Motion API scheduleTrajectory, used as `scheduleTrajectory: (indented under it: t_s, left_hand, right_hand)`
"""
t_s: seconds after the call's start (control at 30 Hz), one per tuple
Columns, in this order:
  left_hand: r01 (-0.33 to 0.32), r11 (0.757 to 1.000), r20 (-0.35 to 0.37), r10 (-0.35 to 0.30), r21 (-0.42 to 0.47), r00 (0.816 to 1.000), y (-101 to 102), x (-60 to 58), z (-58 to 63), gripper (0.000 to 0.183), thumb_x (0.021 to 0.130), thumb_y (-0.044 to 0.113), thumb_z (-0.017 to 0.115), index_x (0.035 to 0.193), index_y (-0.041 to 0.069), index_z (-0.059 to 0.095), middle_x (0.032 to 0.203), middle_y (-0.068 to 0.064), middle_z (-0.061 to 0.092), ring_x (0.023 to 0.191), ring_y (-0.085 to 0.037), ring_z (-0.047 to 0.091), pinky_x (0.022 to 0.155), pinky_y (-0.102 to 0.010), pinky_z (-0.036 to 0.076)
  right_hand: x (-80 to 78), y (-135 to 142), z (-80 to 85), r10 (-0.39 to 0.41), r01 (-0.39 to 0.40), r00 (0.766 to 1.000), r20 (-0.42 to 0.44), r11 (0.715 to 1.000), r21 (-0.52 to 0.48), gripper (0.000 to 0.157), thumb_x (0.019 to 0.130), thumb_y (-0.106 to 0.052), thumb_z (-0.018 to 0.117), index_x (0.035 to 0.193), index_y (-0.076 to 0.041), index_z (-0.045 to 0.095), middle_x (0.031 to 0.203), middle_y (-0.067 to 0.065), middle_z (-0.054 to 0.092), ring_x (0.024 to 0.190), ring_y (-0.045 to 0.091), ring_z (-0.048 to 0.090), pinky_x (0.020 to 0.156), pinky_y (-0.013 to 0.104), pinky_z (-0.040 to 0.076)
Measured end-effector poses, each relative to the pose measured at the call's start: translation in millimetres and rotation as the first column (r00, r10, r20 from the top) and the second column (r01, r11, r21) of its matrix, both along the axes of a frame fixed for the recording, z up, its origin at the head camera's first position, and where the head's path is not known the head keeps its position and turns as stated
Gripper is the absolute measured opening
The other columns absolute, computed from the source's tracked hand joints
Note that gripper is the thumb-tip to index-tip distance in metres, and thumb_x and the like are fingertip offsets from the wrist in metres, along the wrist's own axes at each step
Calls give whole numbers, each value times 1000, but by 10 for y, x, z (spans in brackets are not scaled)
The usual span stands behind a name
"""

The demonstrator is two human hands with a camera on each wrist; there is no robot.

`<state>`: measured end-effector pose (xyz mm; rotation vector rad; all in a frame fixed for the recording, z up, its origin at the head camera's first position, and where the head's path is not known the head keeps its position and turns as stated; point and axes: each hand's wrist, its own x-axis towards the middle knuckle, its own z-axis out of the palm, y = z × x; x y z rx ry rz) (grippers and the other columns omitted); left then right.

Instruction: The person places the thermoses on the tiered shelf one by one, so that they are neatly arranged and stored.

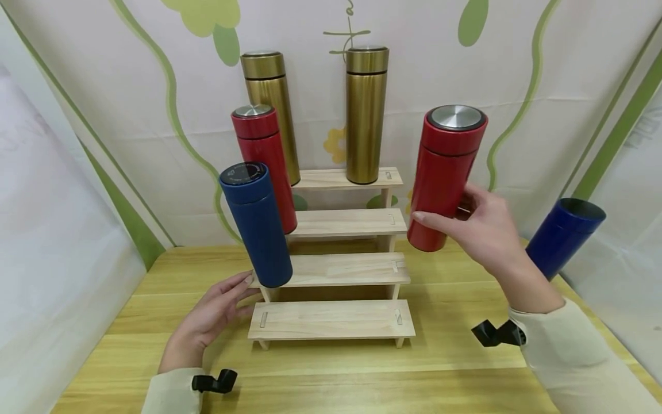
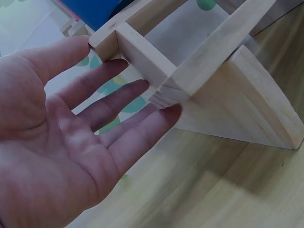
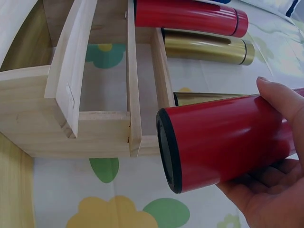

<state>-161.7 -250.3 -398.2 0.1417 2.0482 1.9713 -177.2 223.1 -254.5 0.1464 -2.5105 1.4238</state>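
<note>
My right hand (image 1: 488, 230) grips a red thermos bottle (image 1: 447, 178) with a silver lid, held in the air right of a stepped wooden rack (image 1: 333, 319). In the right wrist view the bottle's black base (image 3: 168, 152) points toward the rack. My left hand (image 1: 219, 307) is at the rack's left side, and in the left wrist view its fingers are extended, with the fingertips (image 2: 171, 111) at the wooden frame. On the rack's left end stand a blue bottle (image 1: 258, 230), another red bottle (image 1: 265, 155) behind it, and a gold bottle (image 1: 274, 95) on the top step.
A second gold bottle (image 1: 366, 121) stands on the top step's right end. At the right, beyond my forearm, is a dark blue cylinder (image 1: 561, 238), its lower part hidden. A patterned cloth (image 1: 414, 69) hangs behind the wood-grain table (image 1: 331, 391).
</note>
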Motion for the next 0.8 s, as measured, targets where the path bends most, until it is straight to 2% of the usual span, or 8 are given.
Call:
scheduleTrajectory:
  t_s: [0.1, 0.2, 0.5, 0.8]
  left_hand:
    - [-14, 1000, -10, 14, 17, 1000, 8, 1, -2, 66, 112, 32, 51, 162, -6, 29, 141, 10, 62, 126, -8, 62, 105, -34, 55]
    - [-21, 999, -18, 21, 25, 1000, 8, 3, 2, 65, 112, 31, 52, 160, -8, 31, 135, 15, 63, 124, -7, 63, 104, -33, 56]
    - [-25, 999, -22, 25, 26, 999, -10, 14, 16, 67, 112, 29, 53, 161, -8, 28, 149, 3, 56, 123, -6, 66, 112, -38, 51]
    - [-17, 998, -35, 19, 68, 999, 7, -9, 1, 66, 112, 26, 53, 159, -12, 28, 138, 11, 61, 122, -10, 67, 104, -25, 54]
  right_hand:
    - [-12, -29, 16, 11, -11, 1000, 12, 1000, -10, 70, 85, -55, 84, 143, -25, 59, 134, -1, 67, 117, 18, 66, 86, 20, 56]
    - [-25, -57, 28, 17, -17, 1000, 14, 1000, -19, 70, 85, -56, 83, 143, -26, 59, 134, -1, 67, 117, 18, 66, 87, 21, 56]
    - [-107, -184, 57, 31, -32, 999, -17, 999, -45, 65, 83, -55, 86, 136, -25, 63, 130, -1, 70, 114, 17, 68, 88, 23, 58]
    - [-195, -276, 90, 51, -51, 999, -5, 996, -78, 69, 83, -55, 86, 140, -23, 61, 133, 0, 68, 120, 20, 66, 98, 39, 56]
